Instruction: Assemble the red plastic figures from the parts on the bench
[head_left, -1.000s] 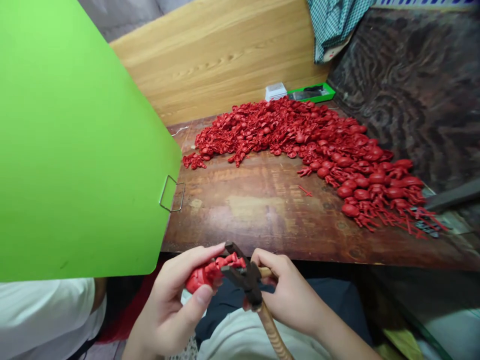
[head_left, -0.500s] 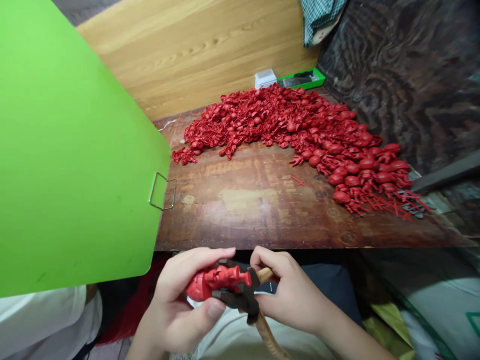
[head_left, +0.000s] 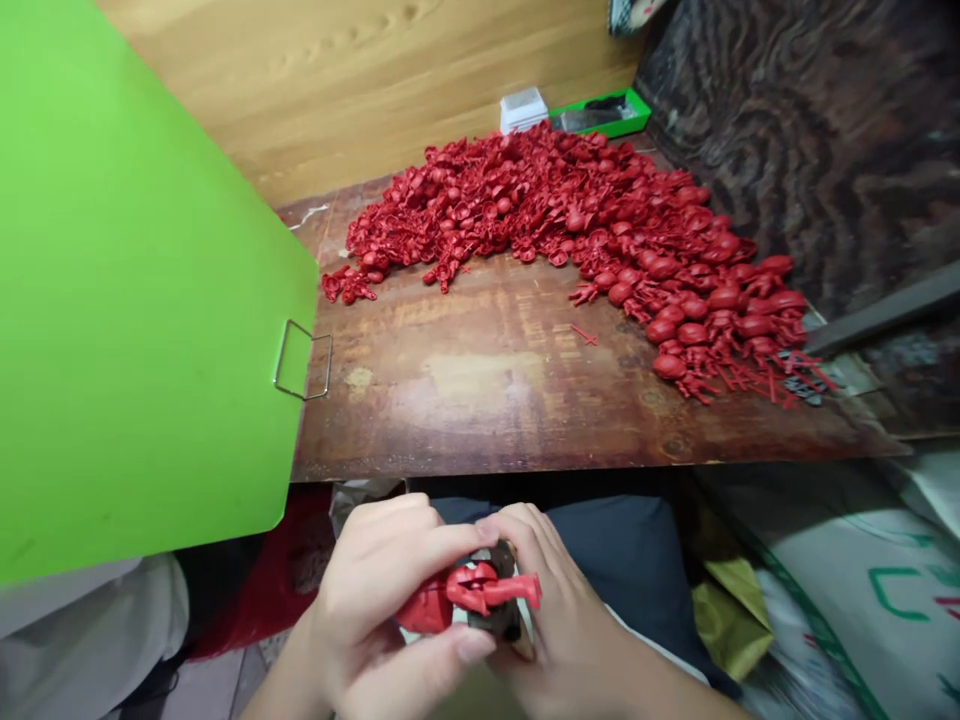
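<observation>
Close to my body, my left hand [head_left: 390, 590] is closed around a red plastic figure [head_left: 474, 590], its round end against the palm and its legs pointing right. My fingers and thumb also reach along the dark metal head of a pair of pliers [head_left: 504, 622], which sits around the figure's lower part. Wrapped round the pliers' tan handles is my right hand [head_left: 559, 600]; the handles are mostly hidden now. Both hands touch at the fingertips, below the table's front edge.
A big heap of red plastic figures [head_left: 517, 190] curves across the wooden table [head_left: 465, 400]. One small red piece [head_left: 583, 335] lies apart. A green panel [head_left: 150, 300] with a wire handle [head_left: 304, 360] stands left. Behind are a white box [head_left: 523, 110] and a green tray [head_left: 630, 115].
My hands have come closer together and the pliers have turned, so their handles are now largely covered. The figure has turned and shifted a little right. The view has tilted slightly downward.
</observation>
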